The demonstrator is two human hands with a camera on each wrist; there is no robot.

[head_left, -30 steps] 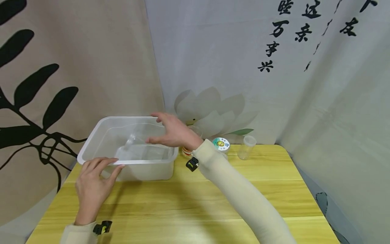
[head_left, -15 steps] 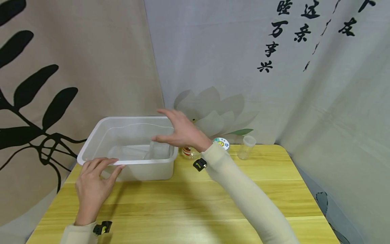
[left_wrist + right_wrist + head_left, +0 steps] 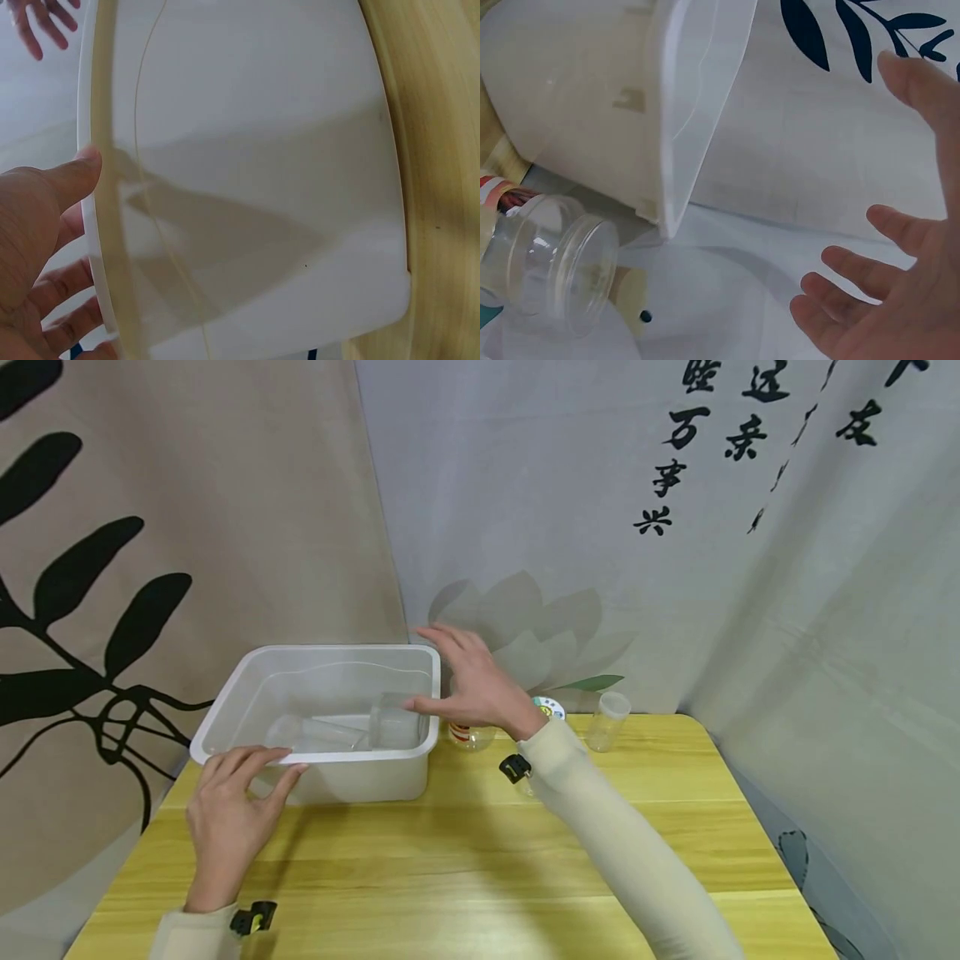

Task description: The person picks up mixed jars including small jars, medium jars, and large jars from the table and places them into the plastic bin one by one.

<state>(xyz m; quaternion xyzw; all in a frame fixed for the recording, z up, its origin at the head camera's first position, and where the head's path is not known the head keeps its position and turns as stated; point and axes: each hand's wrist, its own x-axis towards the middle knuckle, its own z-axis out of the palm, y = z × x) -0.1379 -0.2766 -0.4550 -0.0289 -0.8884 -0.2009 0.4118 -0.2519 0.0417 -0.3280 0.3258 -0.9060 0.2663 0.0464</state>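
Observation:
A white plastic tub [image 3: 352, 781] stands at the table's left back. Its near rim is pinched by my left hand [image 3: 232, 818], thumb on the outer wall and fingers over the inside, as the left wrist view also shows. Inside the tub lie clear plastic containers, one a wide jar [image 3: 393, 727], another slimmer [image 3: 318, 733]. My right hand [image 3: 483, 685] hovers by the tub's right rim, fingers spread, with nothing in it. Below it stands an open-topped clear jar [image 3: 570, 270] with a red label, partly hidden by the hand in the head view.
A jar with a white and teal lid [image 3: 551, 707] and a small clear tube with a white cap [image 3: 609, 721] stand at the table's back edge. Curtains hang close behind the wooden table [image 3: 480, 877].
My right hand has moved rightwards from above the tub to beyond its right rim. The wide jar in the tub has come to rest at the right end. My left hand stays put.

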